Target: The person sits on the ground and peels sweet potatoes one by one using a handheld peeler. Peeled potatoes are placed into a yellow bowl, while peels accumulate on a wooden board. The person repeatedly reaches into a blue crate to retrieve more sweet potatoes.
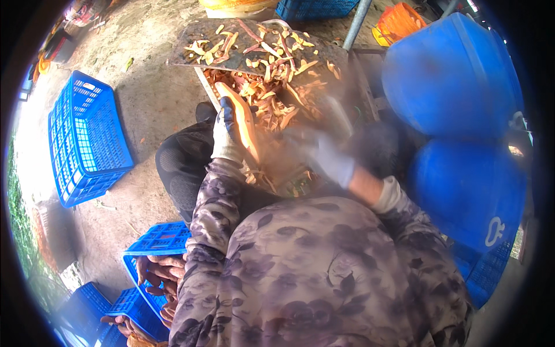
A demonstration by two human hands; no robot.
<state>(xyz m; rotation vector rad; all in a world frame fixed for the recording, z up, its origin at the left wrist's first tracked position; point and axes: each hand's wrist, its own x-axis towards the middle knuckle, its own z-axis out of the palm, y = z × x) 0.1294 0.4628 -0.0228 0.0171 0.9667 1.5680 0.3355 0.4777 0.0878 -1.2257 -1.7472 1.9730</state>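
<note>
My left hand (226, 136), in a knitted glove with dark-coated fingers, is closed around a long orange peeled root, seemingly a sweet potato (243, 117). It slants over a wooden-edged container (207, 86) full of peelings (264, 97). To the right, my gloved right hand (327, 158) is badly blurred by motion, above the near side of the peelings. Whether it holds a tool is not visible. A pale blurred streak (340, 115) lies beyond its fingers; what it is cannot be made out.
A dark board (186, 41) strewn with peel strips covers the container's far part. One blue crate (93, 139) stands at left; another crate (130, 260) holds unpeeled roots (164, 273). Large blue plastic barrels (451, 78) crowd the right side. A metal pole (357, 24) rises behind.
</note>
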